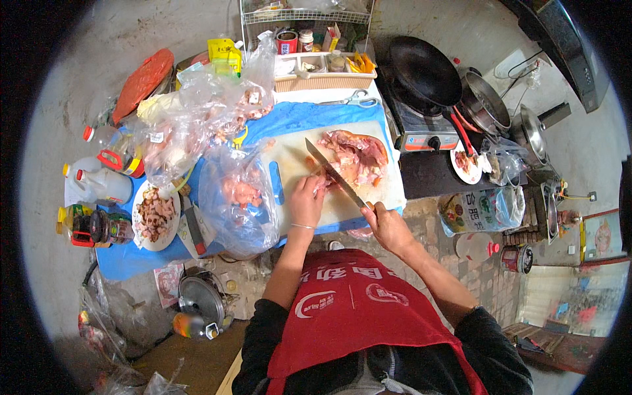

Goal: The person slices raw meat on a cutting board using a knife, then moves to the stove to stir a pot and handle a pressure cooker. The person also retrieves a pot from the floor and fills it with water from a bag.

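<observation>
My right hand grips the handle of a long kitchen knife, its blade slanting up and left across a white cutting board. My left hand pinches a small piece of raw meat beside the blade, on its left. Part of that piece is hidden by the fingers and the knife. Right of the blade lies a large chunk of raw, skin-on meat. A clear plastic bag holding cut raw meat stands against the board's left side.
Left are a white plate of chopped meat, a dark-bladed knife and several bottles. Scissors and a divided condiment box lie beyond the board. A wok tilts over the gas stove at right.
</observation>
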{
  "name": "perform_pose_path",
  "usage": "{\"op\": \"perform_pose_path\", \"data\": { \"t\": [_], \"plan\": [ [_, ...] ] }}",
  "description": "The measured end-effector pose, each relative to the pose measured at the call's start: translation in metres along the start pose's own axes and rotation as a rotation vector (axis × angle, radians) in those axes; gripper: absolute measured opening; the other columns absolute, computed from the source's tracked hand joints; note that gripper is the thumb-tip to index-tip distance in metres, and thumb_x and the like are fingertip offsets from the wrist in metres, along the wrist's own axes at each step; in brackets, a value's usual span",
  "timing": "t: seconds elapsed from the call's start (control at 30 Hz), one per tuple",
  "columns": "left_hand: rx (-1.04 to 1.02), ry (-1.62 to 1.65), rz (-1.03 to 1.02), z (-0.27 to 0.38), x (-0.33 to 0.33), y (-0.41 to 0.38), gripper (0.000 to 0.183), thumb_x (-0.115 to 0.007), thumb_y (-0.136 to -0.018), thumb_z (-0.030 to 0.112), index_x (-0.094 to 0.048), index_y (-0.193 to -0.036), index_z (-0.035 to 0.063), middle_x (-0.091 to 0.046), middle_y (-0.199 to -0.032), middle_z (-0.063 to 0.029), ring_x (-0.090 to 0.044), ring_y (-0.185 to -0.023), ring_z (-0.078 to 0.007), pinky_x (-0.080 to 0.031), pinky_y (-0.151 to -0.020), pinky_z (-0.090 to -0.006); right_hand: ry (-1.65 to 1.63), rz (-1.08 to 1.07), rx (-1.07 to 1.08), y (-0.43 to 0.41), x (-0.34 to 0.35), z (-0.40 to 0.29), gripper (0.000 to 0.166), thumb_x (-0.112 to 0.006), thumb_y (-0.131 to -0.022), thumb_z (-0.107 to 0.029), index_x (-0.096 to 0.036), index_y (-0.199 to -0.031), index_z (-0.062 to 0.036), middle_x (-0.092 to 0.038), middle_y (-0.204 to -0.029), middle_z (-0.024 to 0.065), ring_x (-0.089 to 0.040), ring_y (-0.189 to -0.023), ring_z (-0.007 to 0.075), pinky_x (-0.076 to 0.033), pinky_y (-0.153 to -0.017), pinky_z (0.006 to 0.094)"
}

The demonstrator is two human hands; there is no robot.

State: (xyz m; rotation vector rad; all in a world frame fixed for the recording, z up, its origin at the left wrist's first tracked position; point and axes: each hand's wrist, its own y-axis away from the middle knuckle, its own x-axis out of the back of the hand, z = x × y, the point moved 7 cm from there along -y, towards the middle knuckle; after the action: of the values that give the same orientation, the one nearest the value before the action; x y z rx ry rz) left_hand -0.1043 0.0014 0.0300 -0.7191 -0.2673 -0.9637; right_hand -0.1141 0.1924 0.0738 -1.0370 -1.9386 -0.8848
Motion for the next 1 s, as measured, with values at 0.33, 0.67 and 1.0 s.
{"op": "perform_pose_path", "data": {
  "t": [0.33,0.67,1.0],
  "plan": [
    [-0.02,-0.073,-0.096,0.004,-0.006,-0.007,0.02,-0.061,-0.067,0.004,-0.057,-0.086,0.0034,-0.057,-0.084,-0.0129,-0.054,-0.08,-0.032,-0.045,-0.069,-0.0398,0.071,-0.013,0.006,-0.015,0.009,-0.018,0.048,-0.045,-0.089,-0.041,-0.052,-0.082,0.0064,-0.057,-0.061,0.028,-0.058,-0.062,0.0456,-0.048,-0.054,0.0491],
    [0.047,-0.18,-0.081,-0.003,-0.018,-0.009,0.02,-0.061,-0.067,0.005,-0.057,-0.086,0.0024,-0.057,-0.085,-0.0147,-0.053,-0.08,-0.0347,-0.044,-0.07,-0.0431,0.009,-0.192,-0.03,-0.045,0.0,-0.028,0.061,-0.04,-0.088,-0.05,-0.056,-0.08,0.0084,-0.057,-0.068,0.0306,-0.059,-0.071,0.0451,-0.048,-0.063,0.049],
    [-0.031,-0.102,-0.096,-0.009,-0.009,-0.018,0.031,-0.064,-0.066,0.005,-0.062,-0.097,0.0076,-0.061,-0.093,-0.0106,-0.057,-0.084,-0.0302,-0.047,-0.072,-0.0377,-0.755,-0.222,-0.367,-0.025,-0.03,0.016,0.059,-0.03,-0.091,-0.052,-0.045,-0.064,-0.0021,-0.039,-0.047,0.0036,-0.036,-0.031,0.0125,-0.031,-0.03,0.0275]
  ]
}}
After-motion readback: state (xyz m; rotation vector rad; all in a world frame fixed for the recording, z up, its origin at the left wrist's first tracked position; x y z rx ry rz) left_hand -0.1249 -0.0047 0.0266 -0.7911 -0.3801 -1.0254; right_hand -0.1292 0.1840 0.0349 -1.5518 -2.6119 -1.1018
